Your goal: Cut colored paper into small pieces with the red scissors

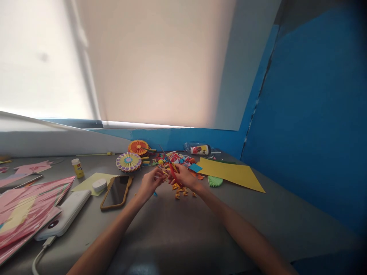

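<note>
Forearms (243, 229), right hand (186, 177), red scissors (173, 172) partly hidden

- No words, brands or numbers could be read.
- The lying bottle (200, 149) bore a red-and-white label, too small to read.
- The small upright bottle (77, 168) bore a yellow label, also unreadable.
- The white power bank (64, 214) showed only a round dark mark.

A black smartphone in a tan case (116, 191) lies on the grey tabletop (160, 236). Left of the smartphone: a white rectangular power bank (64, 214). Behind it: a round purple-and-yellow paper rosette (129, 162). Well right of it: a rectangular yellow paper sheet (232, 173).
</note>
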Demonstrator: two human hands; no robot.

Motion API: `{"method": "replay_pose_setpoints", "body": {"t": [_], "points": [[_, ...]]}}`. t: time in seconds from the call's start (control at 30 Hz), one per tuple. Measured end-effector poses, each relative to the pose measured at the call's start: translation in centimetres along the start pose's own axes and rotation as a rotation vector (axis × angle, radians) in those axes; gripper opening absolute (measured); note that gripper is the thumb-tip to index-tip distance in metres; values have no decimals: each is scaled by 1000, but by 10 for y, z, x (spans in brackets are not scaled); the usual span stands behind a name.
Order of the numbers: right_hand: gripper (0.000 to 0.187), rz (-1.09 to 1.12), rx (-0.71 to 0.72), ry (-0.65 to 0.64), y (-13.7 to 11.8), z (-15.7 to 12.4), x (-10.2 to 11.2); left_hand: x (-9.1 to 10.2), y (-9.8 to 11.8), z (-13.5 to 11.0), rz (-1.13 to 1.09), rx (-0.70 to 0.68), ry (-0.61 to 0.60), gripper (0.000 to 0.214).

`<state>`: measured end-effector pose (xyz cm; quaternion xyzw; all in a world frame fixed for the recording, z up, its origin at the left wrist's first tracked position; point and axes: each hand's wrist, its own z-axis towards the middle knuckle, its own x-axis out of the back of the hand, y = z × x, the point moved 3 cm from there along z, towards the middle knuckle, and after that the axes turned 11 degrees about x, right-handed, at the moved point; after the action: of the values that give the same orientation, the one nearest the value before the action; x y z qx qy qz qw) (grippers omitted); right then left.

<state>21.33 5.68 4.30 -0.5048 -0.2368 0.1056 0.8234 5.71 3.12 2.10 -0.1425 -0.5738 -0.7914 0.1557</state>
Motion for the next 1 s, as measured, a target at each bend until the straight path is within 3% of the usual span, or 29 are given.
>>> {"method": "replay_pose_setpoints", "body": {"t": [0.1,0.33,0.6,0.73,0.9,1.0], "points": [[44,84,9,23,3,-1,-6,5,5,0,-5,-27,93,16],[34,53,18,128,-1,-2,-2,5,7,1,-8,-103,208,18],[33,27,73,133,-8,-2,-3,7,13,-2,-102,-126,203,19],[36,-41,136,72,-14,-3,-4,11,13,0,-123,-75,182,18],[42,-188,208,12,-17,-6,-6,23,8,5,-133,17,178,32],[44,-308,191,12,-13,-6,-5,28,2,7,-304,143,149,36]]}}
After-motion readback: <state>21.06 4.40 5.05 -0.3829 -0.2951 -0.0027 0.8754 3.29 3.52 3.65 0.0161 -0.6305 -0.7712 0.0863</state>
